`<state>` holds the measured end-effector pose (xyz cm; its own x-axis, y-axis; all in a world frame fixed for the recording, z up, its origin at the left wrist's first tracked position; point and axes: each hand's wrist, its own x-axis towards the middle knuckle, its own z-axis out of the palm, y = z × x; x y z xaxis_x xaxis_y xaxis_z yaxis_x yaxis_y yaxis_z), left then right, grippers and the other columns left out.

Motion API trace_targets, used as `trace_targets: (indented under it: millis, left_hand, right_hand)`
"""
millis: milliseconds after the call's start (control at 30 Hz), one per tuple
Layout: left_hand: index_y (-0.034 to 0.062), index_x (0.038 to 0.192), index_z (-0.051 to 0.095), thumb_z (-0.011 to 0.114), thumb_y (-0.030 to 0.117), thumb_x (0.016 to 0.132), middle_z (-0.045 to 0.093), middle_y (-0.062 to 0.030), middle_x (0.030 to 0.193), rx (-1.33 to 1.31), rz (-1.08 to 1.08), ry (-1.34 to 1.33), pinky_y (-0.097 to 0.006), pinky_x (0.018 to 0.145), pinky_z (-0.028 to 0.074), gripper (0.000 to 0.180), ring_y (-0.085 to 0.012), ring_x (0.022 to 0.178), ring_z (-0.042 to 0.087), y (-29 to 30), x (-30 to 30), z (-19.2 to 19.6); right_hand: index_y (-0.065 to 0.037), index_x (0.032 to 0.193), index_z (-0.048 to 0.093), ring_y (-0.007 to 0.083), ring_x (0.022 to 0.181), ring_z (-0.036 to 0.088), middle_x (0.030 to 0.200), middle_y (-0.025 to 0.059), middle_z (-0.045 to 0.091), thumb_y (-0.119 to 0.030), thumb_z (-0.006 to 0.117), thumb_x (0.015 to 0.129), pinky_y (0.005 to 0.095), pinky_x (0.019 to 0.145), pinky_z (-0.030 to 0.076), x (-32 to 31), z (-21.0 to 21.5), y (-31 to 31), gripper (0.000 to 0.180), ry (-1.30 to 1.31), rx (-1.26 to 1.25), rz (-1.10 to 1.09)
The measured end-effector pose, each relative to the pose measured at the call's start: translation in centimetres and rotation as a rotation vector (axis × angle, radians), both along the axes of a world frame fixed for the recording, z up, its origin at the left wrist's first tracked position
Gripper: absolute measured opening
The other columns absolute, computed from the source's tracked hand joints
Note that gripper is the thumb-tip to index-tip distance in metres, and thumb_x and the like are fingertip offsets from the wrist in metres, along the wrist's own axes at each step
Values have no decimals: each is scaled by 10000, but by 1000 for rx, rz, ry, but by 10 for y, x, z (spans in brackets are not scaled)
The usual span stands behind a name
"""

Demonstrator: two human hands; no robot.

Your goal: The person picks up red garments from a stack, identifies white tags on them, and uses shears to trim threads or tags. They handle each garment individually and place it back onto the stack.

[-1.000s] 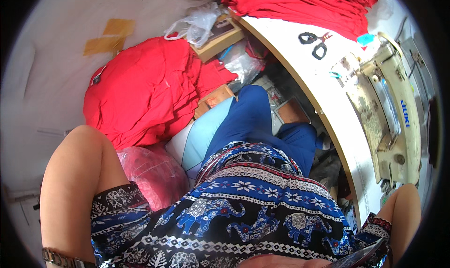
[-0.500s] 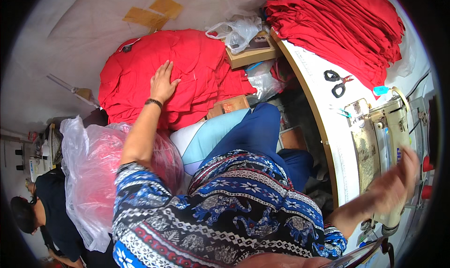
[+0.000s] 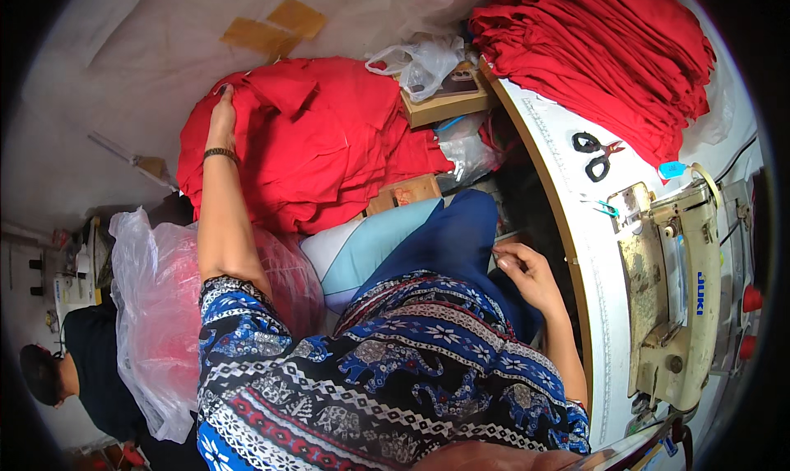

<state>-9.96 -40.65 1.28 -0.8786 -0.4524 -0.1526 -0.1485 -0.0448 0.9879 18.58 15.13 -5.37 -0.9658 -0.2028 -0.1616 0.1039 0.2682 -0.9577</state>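
My left hand reaches to the far left of a large heap of red fabric pieces. Its fingers grip the edge of a red fabric piece, which is partly raised and folded over the heap. The fingertips are partly hidden by cloth. Over my right thigh, beside the table edge, hovers my right hand. Its fingers are loosely bent, the thumb a little apart, and I see nothing in them.
On the white table at right stand a sewing machine, black-handled scissors and a tall red fabric stack. A cardboard box borders the heap. At left are a plastic-wrapped bundle and another person.
My left hand has moved from lying flat on the heap to its far left edge, gripping and raising fabric. My right hand has come from the sewing machine to above my thigh.
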Motion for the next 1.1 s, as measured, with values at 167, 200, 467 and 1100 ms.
trace_targets:
  millis: [167,200,467,1100]
  left_hand:
    - [-95,1143,601,442,318,1002,669,-95,1073,-437,-509,330,-305,906,444,464,-171,978,596,150,65,70]
    - [-88,1136,602,438,301,1003,678,-111,1064,-528,-718,302,-316,893,451,443,-173,956,604,173,78,75]
    - [30,1260,550,402,473,978,565,-179,1263,-725,-1711,422,-475,1018,360,545,-321,1198,505,378,227,-125]
    - [30,943,658,604,196,877,665,-156,851,-803,-1088,128,-360,744,488,187,-273,815,657,295,106,-180]
  right_hand:
    - [-4,1245,545,223,1027,624,1198,131,613,-320,502,993,320,872,507,-20,-31,-12,407,-402,-467,-144]
    - [-33,1321,476,250,1108,583,1249,143,578,-477,417,992,371,879,513,-23,-34,-14,556,-422,-595,-76]
    - [-73,1397,395,268,1228,501,1392,136,476,-491,480,963,382,1039,391,-18,-104,23,609,-422,-1106,-590]
    - [-20,1180,593,177,929,639,1048,115,665,-130,655,875,296,799,504,3,-77,6,330,-246,51,-333]
